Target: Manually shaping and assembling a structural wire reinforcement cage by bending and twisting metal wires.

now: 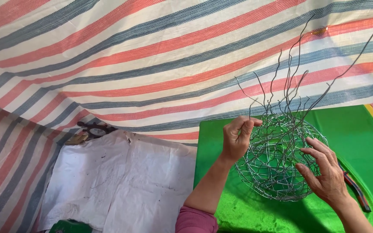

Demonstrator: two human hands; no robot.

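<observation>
Wire ball (279,159) above green tabletop (359,129): left hand (237,140) pinched a strand at its rim, right hand (324,170) spread loose against its side, red-handled pliers (354,186) just behind

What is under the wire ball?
Under the wire ball lies green cloth, visible through the mesh. Red-handled pliers lie there too, partly hidden by the right hand.

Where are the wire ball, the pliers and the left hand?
wire ball (277,166), head view, on its woven middle.
pliers (359,194), head view, on the red handle right of the ball.
left hand (237,139), head view, mid-hand, pinching a wire at the ball's rim.
</observation>
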